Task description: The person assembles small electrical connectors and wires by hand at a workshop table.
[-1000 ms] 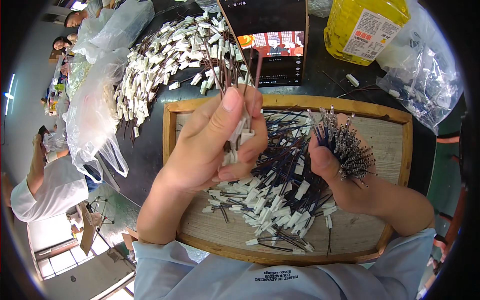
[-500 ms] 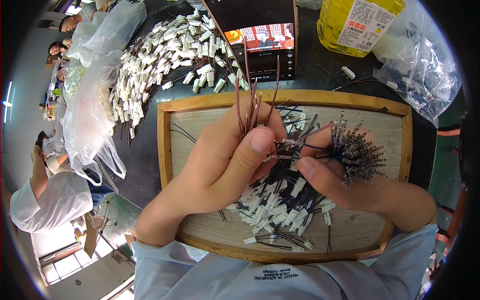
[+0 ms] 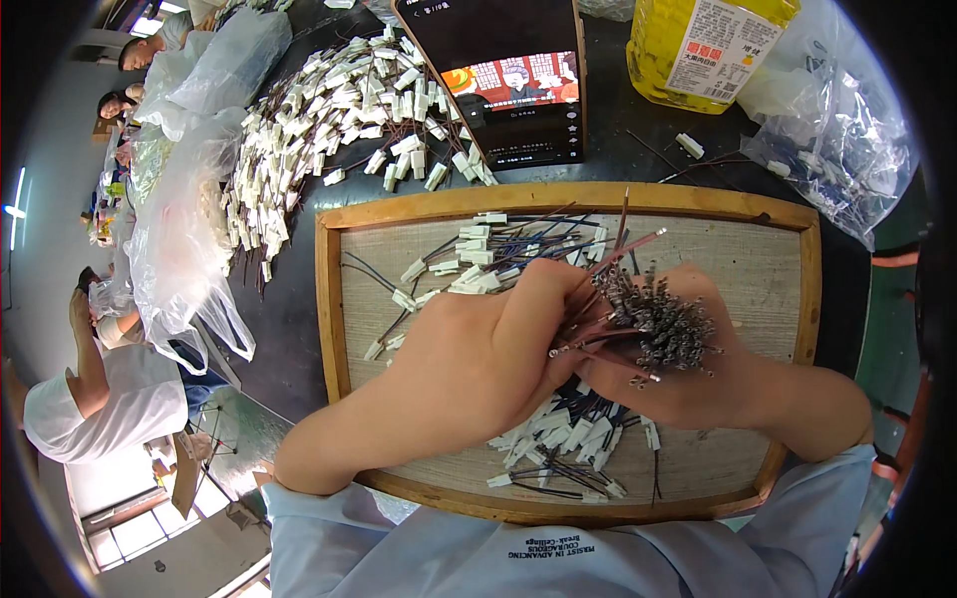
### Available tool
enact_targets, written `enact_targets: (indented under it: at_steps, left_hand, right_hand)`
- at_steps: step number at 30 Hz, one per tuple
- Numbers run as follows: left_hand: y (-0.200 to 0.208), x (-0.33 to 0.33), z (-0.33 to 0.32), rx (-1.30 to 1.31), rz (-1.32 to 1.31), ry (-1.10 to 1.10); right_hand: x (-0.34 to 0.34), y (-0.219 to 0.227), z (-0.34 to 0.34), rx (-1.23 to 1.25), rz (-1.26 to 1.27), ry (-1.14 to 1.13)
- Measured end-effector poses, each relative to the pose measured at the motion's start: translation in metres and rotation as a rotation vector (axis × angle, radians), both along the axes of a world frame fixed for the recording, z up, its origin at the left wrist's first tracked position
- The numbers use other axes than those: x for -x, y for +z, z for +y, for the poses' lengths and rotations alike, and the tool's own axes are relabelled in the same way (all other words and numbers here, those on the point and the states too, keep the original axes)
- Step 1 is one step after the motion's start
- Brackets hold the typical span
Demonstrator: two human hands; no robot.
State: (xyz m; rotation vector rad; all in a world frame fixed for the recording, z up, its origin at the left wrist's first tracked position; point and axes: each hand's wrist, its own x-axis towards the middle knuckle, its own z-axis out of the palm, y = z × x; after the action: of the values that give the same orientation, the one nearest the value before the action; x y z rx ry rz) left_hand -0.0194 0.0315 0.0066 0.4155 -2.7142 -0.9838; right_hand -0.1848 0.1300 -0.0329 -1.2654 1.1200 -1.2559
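Observation:
Over a wood-framed tray [image 3: 688,196] my two hands meet. My left hand [image 3: 478,344] is closed around several reddish-brown wires [image 3: 638,242], whose bare tips point right. Closed as well, my right hand [image 3: 688,394] grips a thick bundle of dark wires [image 3: 663,324] with small metal terminals crowded at the visible end. The brown wires lie against this bundle, and the fingers hide where they touch. Beneath the hands, white connectors [image 3: 474,249] with dark wires lie loose in the tray, some of them covered by my hands.
Beyond the tray, a phone [image 3: 518,125] with a lit screen leans upright. Left of it spreads a heap of wired white connectors [image 3: 299,149], beside plastic bags [image 3: 179,219]. A bottle of yellow liquid [image 3: 663,60] and a clear bag [image 3: 842,149] stand far right. Other people sit at far left.
My left hand has turned and moved against my right hand. Its brown wires, upright before, now point right beside the terminal bundle. The bundle has shifted slightly left, and more connectors show behind.

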Motion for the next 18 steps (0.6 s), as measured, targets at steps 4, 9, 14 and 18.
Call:
enact_targets:
  at_steps: [4, 9, 14, 18]
  left_hand:
    - [-0.003, 0.001, 0.001, 0.050, 0.016, 0.012]
    - [-0.001, -0.002, -0.006, 0.084, 0.039, 0.074]
    - [0.006, -0.006, -0.020, 0.038, 0.032, 0.140]
    - [0.010, -0.004, -0.019, -0.280, 0.051, 0.165]
  right_hand:
    - [-0.003, 0.004, -0.003, 0.090, -0.003, 0.008]
    - [-0.001, -0.001, -0.003, 0.095, 0.051, -0.035]
    - [0.003, 0.000, -0.002, 0.204, 0.175, -0.149]
    - [0.000, 0.006, -0.001, 0.086, 0.132, -0.194]
